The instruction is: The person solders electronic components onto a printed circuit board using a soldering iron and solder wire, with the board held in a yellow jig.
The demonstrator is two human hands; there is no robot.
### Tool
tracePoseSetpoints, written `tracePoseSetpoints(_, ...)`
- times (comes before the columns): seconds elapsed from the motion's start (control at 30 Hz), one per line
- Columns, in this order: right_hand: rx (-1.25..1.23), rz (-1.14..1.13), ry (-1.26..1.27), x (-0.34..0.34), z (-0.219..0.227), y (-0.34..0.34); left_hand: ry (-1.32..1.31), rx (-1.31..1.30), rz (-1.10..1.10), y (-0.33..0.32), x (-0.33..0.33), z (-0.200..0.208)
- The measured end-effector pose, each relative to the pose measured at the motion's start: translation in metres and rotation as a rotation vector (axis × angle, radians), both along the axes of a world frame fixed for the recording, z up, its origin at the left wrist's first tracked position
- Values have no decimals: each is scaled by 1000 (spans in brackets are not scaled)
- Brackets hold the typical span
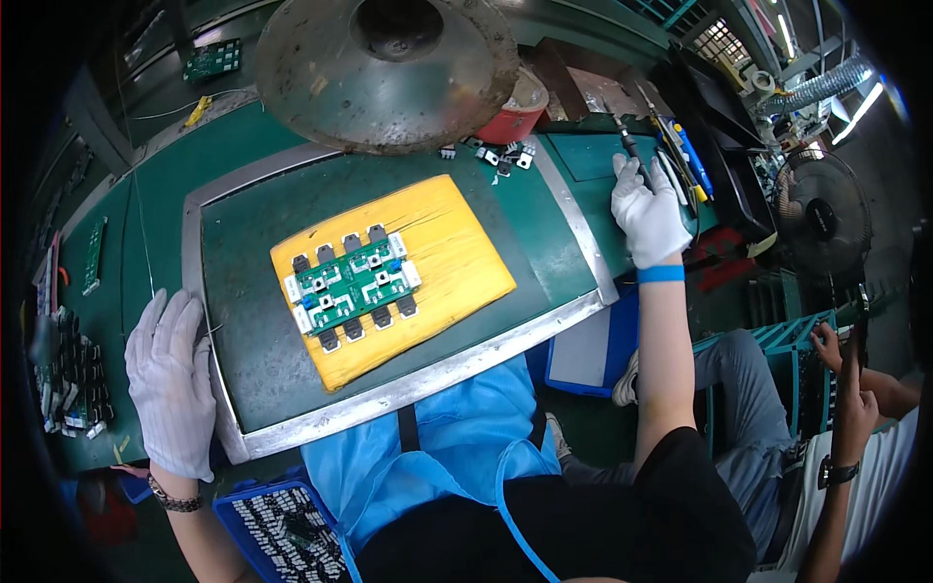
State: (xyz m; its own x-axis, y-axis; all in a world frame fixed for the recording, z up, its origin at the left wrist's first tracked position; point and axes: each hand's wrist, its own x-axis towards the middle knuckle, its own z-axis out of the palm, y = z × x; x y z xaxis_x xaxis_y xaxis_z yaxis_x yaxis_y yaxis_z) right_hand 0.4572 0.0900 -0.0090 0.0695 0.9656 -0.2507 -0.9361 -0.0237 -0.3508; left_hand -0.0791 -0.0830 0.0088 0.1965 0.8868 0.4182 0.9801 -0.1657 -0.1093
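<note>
My left hand [173,379], in a white glove, lies with its fingers stretched out beside the left edge of the metal frame [238,408], holding nothing. At the right, my gloved right hand [649,216] has its fingers closed around the dark handle of a soldering iron [630,144], whose tip points away from me. Between the hands, a green circuit board [352,284] rests on a yellow block [457,248]. Black transistors stick out along both long sides of the board, and white and blue parts stand on it. Neither hand touches the board.
A metal fume hood [321,68] hangs over the far side, near a red container [510,121] and loose transistors [505,157]. Blue and yellow hand tools [692,160] lie beside my right hand. A blue parts bin [228,515] stands low left. Another person [748,389] sits right.
</note>
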Motion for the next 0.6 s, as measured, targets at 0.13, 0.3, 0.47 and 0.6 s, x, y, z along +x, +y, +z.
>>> tracePoseSetpoints(0.13, 21, -134, -26, 17, -12, 34, -49, -10, -36, 1, -18, -6)
tracePoseSetpoints(0.3, 112, -217, -354, 29, -16, 55, -126, -76, -24, 1, -12, 5)
tracePoseSetpoints(0.47, 252, -522, -1039, -49, 13, 8, -65, 1, -71, 11, -18, 0)
tracePoseSetpoints(0.6, 649, -528, -1738, -107, 21, -12, -110, 158, -120, 11, -11, 4)
